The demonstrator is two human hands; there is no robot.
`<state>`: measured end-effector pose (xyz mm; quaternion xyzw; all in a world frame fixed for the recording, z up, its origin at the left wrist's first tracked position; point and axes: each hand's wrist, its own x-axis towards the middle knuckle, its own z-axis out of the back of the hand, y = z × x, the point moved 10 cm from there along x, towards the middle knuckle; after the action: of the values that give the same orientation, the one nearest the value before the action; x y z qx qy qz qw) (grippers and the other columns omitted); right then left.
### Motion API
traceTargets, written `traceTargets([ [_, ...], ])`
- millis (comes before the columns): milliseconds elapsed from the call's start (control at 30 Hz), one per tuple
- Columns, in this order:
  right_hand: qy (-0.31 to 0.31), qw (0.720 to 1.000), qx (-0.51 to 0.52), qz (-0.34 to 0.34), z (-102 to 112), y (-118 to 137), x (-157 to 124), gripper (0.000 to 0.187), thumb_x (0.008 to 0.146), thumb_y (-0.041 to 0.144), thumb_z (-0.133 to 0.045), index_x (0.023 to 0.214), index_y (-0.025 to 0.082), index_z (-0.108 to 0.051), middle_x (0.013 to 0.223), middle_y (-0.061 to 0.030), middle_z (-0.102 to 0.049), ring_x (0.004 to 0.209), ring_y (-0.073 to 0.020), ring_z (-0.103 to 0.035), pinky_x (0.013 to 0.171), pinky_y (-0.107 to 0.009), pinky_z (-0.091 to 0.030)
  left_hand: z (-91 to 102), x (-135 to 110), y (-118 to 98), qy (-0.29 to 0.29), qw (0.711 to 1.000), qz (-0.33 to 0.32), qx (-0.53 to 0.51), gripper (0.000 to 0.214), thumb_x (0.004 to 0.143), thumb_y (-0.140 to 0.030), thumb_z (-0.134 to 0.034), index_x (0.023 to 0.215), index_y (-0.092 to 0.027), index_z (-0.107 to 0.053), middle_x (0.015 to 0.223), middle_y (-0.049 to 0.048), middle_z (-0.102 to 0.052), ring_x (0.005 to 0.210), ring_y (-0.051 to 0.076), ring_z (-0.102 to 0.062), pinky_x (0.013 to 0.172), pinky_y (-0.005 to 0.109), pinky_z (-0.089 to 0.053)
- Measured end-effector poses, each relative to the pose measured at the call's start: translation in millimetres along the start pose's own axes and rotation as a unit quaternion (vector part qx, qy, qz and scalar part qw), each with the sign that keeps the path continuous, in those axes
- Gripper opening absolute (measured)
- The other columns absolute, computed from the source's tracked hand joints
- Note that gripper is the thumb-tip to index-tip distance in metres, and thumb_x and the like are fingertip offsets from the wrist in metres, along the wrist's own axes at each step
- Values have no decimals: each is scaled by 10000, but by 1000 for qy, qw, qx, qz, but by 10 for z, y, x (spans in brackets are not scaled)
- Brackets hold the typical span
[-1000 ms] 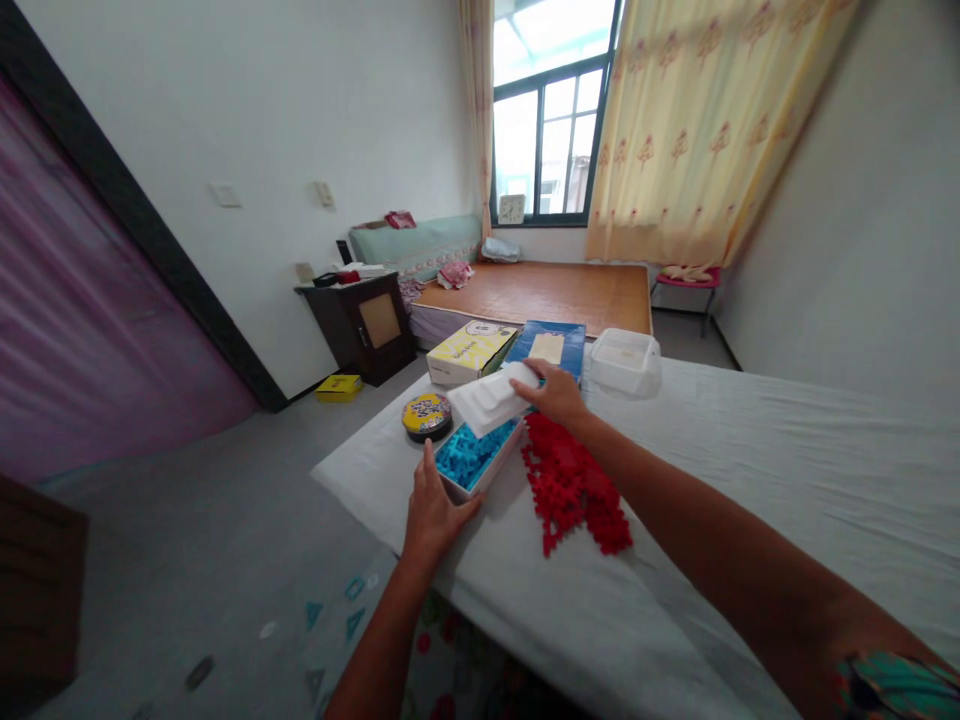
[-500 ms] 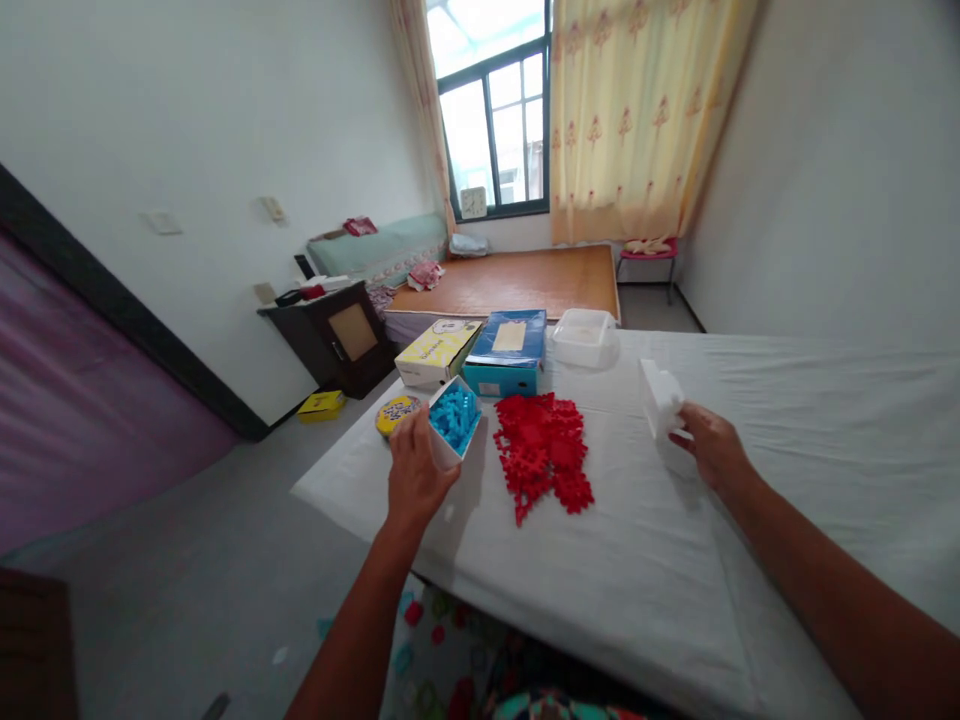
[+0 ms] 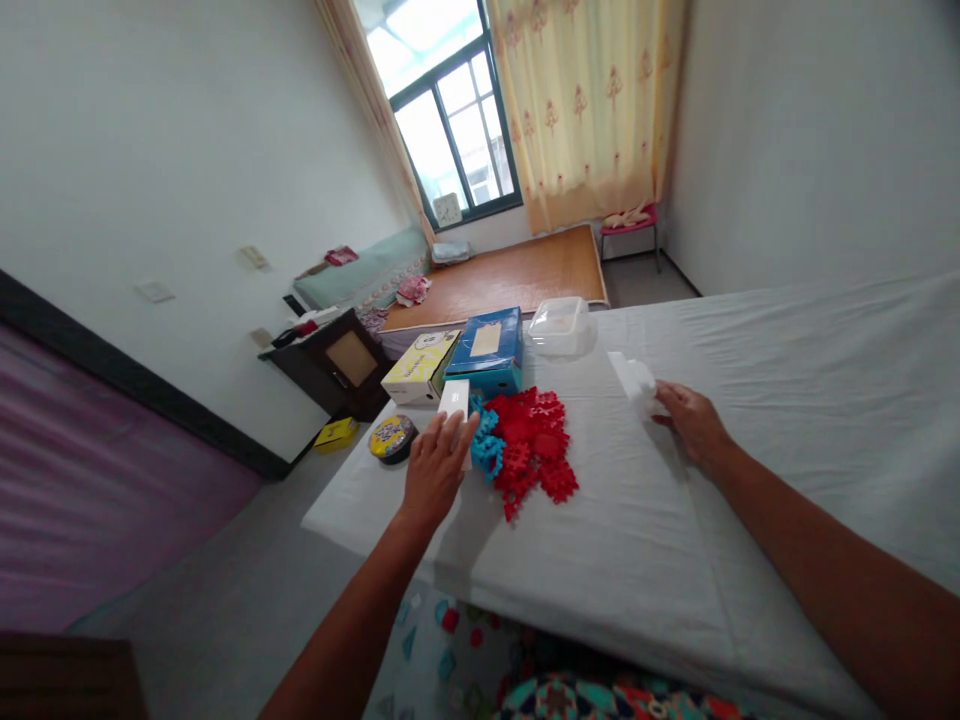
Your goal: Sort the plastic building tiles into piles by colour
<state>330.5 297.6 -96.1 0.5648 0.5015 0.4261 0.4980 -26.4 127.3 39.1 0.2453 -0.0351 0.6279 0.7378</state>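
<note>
Covered, cropped and unreadable parts

The left hand (image 3: 435,470) covers most of the white box (image 3: 454,398), so its opening and inside are out of sight, and some of the blue pieces (image 3: 487,450) are lost behind hand and box. The right hand (image 3: 694,420) meets the white lid (image 3: 634,380), which is smeared; whether the fingers grip it or only touch it cannot be told. Both forearms run out of the bottom edge, and the desk (image 3: 637,540) is cut off at the right and bottom. Print on the yellow box (image 3: 420,365), the blue box (image 3: 487,345) and the round tin (image 3: 391,437) is too small to read, as is the clock (image 3: 448,209) face.
</note>
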Motion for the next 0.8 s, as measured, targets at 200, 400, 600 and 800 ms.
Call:
traceTargets([
  [200, -7, 1000, 10, -10, 47, -71, 45, 439, 733, 504, -678, 1042, 193, -702, 1060, -68, -678, 957, -199, -623, 549, -193, -531, 119, 65, 108, -13, 1000, -17, 5, 835, 723, -47, -508, 1492, -303, -308, 1518, 52, -380, 1407, 324, -292, 1079, 475, -300],
  [400, 11, 1000, -10, -2, 2, -53, 40, 460, 758, 504, -665, 1086, 183, -685, 1060, -78, -683, 950, -196, -628, 548, -188, -520, 268, 125, 33, -40, 998, -40, 4, 819, 758, -84, -530, 1500, -319, -277, 1515, 53, -375, 1409, 315, -288, 1113, 469, -273],
  [600, 16, 1000, -17, 0, -9, -21, 31, 466, 767, 509, -649, 1085, 169, -680, 1052, -93, -688, 969, -205, -629, 548, -190, -518, 204, 294, -142, -68, 995, -67, 14, 800, 774, -91, -547, 1497, -309, -281, 1489, 73, -401, 1394, 321, -304, 1091, 477, -322],
  [800, 14, 1000, -21, 1, 22, -25, 48, 483, 774, 527, -636, 1094, 168, -672, 1075, -94, -681, 964, -198, -625, 556, -193, -522, 156, 402, -176, -89, 992, -91, -18, 826, 727, -104, -620, 1485, -236, -319, 1471, 105, -394, 1389, 330, -302, 1125, 466, -323],
])
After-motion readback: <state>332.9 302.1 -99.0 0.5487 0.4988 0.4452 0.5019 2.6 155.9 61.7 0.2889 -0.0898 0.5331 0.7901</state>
